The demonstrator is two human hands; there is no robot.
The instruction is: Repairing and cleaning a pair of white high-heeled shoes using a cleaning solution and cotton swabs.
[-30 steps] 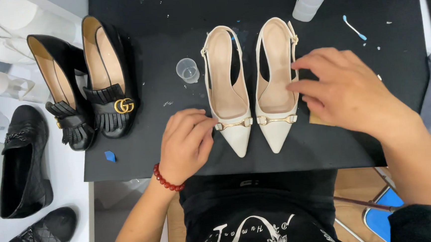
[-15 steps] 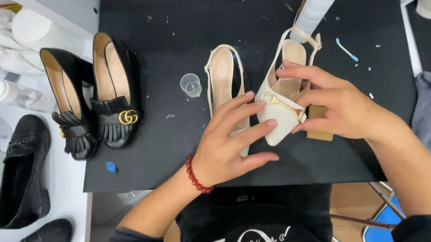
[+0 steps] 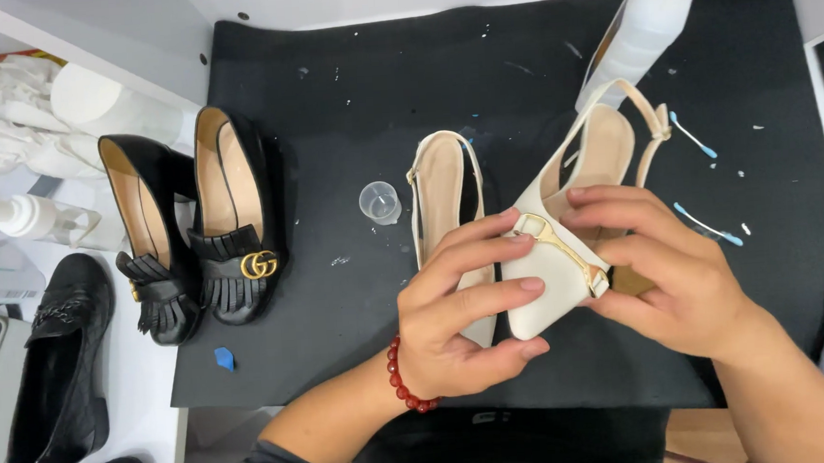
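Lifted a little further off the mat since half a second ago, the cream slingback shoe (image 3: 566, 251) now sits tilted between both hands, toe pointing toward the person and its heel strap up by the white bottle. Nearest the body, the left hand (image 3: 460, 319), with a red bead bracelet (image 3: 404, 384) at the wrist, has its grip closed on the toe and the near end of the gold bar. The right hand (image 3: 667, 278) grasps the shoe from the other side, fingertips (image 3: 586, 197) on the vamp edge. Behind the left hand, the second cream shoe (image 3: 443, 187) lies flat on the black mat (image 3: 346, 83), partly hidden. A small clear cup (image 3: 380, 203) stands just beside it, with bare mat between cup and the black loafers (image 3: 211, 225) at the mat's left edge. A blue scrap (image 3: 224, 358) lies near the mat's front-left corner. Beyond, the white bottle (image 3: 643, 27) leans at the far edge, and two swabs (image 3: 707, 223) rest on open mat to the right. Off the mat, another black shoe (image 3: 58, 368) rests on the white desk (image 3: 154, 371).
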